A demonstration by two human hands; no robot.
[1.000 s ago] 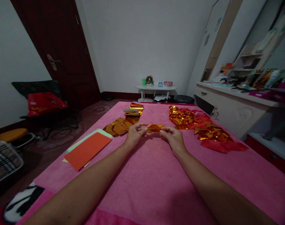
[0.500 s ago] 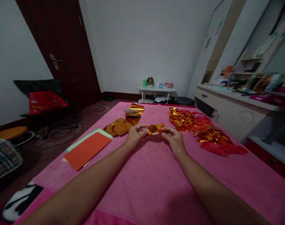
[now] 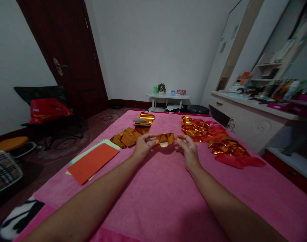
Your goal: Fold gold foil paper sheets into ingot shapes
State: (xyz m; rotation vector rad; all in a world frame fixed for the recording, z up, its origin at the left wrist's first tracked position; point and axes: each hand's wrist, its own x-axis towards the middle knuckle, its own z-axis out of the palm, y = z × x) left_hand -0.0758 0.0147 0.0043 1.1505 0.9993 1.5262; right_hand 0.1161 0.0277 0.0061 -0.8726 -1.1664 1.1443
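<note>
A small piece of gold foil paper (image 3: 165, 138) is held up just above the pink cloth (image 3: 168, 188) at the middle of the bed. My left hand (image 3: 142, 146) pinches its left end between thumb and fingers. My right hand (image 3: 187, 149) is at the foil's right end, with its fingertips curled close to the edge; whether they still grip it is hard to see.
Flat gold foil squares (image 3: 127, 137) and a foil stack (image 3: 145, 118) lie far left. Folded gold and red foil pieces (image 3: 214, 139) are heaped at the right. Orange and green paper sheets (image 3: 93, 161) lie at the left edge. A white dresser (image 3: 254, 121) stands right.
The foil piece has been turned up and spread so that its face is wider. My right fingers have loosened at its right end. Both hands stay in the same place.
</note>
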